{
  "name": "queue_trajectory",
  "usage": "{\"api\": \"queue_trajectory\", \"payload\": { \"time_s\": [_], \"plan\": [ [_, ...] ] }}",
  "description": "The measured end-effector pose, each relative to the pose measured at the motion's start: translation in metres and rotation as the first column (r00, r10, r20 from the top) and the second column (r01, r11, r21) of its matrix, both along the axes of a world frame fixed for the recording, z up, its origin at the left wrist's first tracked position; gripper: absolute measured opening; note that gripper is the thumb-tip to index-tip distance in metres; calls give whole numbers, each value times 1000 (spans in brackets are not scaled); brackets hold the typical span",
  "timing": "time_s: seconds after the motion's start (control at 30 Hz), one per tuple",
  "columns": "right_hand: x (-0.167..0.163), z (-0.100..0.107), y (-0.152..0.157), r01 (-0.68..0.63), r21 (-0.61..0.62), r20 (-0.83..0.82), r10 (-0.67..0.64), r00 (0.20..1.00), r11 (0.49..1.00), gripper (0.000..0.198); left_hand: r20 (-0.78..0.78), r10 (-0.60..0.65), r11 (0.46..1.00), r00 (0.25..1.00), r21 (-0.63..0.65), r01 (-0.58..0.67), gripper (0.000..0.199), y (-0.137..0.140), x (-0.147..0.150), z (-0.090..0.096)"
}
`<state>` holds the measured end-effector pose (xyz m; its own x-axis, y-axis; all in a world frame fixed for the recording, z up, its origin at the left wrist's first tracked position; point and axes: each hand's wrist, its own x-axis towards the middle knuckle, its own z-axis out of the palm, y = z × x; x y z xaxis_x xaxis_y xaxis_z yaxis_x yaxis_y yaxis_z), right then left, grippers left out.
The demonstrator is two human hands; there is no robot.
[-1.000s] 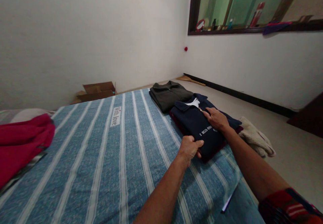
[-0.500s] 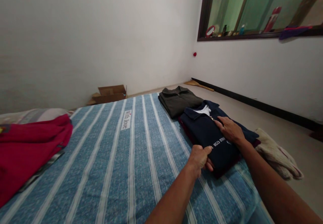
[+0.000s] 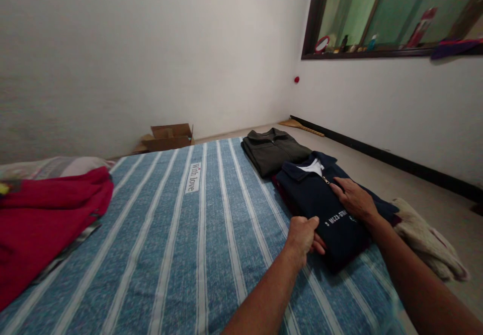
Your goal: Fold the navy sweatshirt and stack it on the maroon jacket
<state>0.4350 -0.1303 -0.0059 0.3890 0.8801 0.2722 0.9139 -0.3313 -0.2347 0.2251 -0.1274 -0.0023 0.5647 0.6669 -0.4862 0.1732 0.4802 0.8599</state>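
Note:
A folded navy zip-neck top (image 3: 315, 194) with white lettering and a white patch inside its collar lies near the bed's right edge, on a dark red garment (image 3: 284, 194) that shows along its side. At the navy top's near left edge, my left hand (image 3: 302, 237) is closed, its thumb and curled fingers about the cloth. Flat on the chest, just right of the zipper, rests my right hand (image 3: 353, 199), fingers extended. Behind the pile sits a folded dark olive garment (image 3: 277, 151).
The bed has a blue cover (image 3: 169, 254) with white stripes. Red clothing (image 3: 56, 224) lies on the left. A cream fluffy item (image 3: 426, 237) hangs beyond the bed's right edge. An open cardboard box (image 3: 169, 139) and a broom (image 3: 302, 126) are past the bed.
The view has shifted slightly, so everything sits a little farther right. My left hand has drawn slightly toward the navy top's edge; my right hand stays flat on it.

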Motion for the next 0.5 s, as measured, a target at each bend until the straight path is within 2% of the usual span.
{"api": "queue_trajectory", "payload": {
  "time_s": [0.33,0.5],
  "plan": [
    [7,-4,1,-7,-15,23,8,1000,1000,46,44,-113,994,993,20,112,19,0,-11,3],
    [5,-2,-1,0,-6,26,0,1000,1000,47,8,-93,996,996,15,93,14,-4,-9,3]
  ]
}}
